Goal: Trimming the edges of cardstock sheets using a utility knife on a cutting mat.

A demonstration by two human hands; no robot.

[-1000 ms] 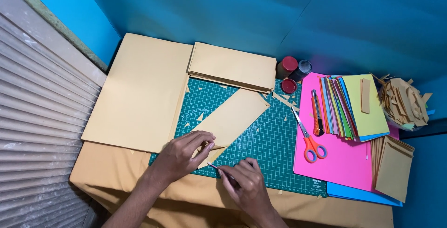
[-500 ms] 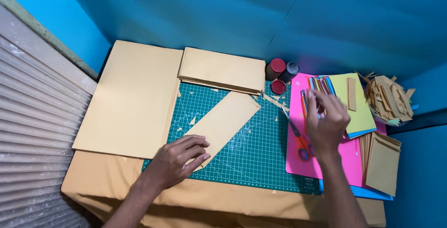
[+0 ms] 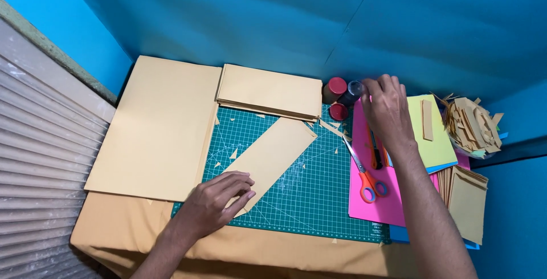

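My left hand [image 3: 219,202] lies fingers-down on the near end of a long tan paper strip [image 3: 276,145], pressing it onto the green cutting mat [image 3: 319,199]. My right hand [image 3: 387,108] is stretched to the far right side of the mat. Its fingertips are at a small dark-capped bottle [image 3: 353,90], which stands beside two red-capped bottles [image 3: 335,87]. Whether the fingers grip that bottle is hidden. An orange craft knife [image 3: 376,155] lies on the pink paper [image 3: 376,205] just under my right wrist.
Orange-handled scissors [image 3: 364,176] lie on the pink sheet. A stack of tan sheets [image 3: 268,91] and a large tan sheet [image 3: 154,131] sit at the back and left. Coloured papers [image 3: 439,142], a heap of tan scraps [image 3: 470,122] and tan pieces [image 3: 470,199] fill the right.
My right hand left the strip's near end, crossed to the right over the pink paper, and now reaches the bottles. The thin tool it held is gone from it. My left hand stays put.
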